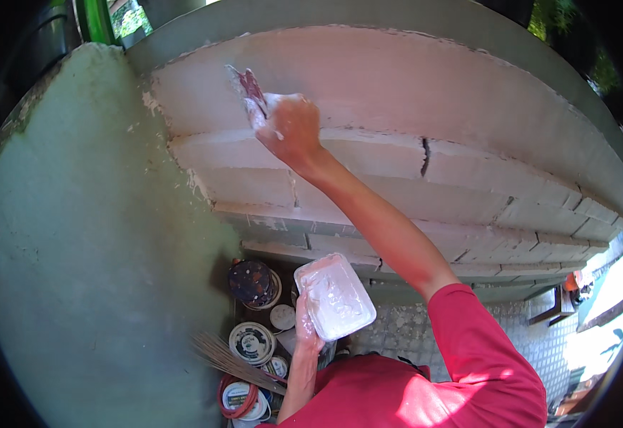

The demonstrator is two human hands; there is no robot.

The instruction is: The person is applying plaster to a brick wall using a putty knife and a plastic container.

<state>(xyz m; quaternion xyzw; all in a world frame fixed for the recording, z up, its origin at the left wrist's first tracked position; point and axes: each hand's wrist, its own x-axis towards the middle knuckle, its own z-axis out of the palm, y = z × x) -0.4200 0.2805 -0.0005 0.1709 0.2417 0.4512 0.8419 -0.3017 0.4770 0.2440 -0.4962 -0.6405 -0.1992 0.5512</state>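
A broad, pale pinkish plastered wall (411,78) spans the far side, its lower part formed in ledges. To the left stands a smooth grey-green wall (104,250), its join with the pinkish one flecked white. Patterned grey paving (411,332) shows at the near right, beyond the person's bright red short-sleeved shirt (376,392). At the near left, a bundle of thin brown sticks (226,358) lies by a round white tub with a dark-smeared lid (252,344); farther off sits a dark, paint-spattered bucket (251,282). A shallow white rectangular tray (351,326), smeared inside with white paste, is right of these; the left hand (307,324) has its grip on the tray's left edge. The right hand (291,125), paste-spotted, is at the far left before the pinkish wall, its grip closed round a flat, white-smeared, dark-red tool (253,87); whether the tip touches plaster, I cannot tell.
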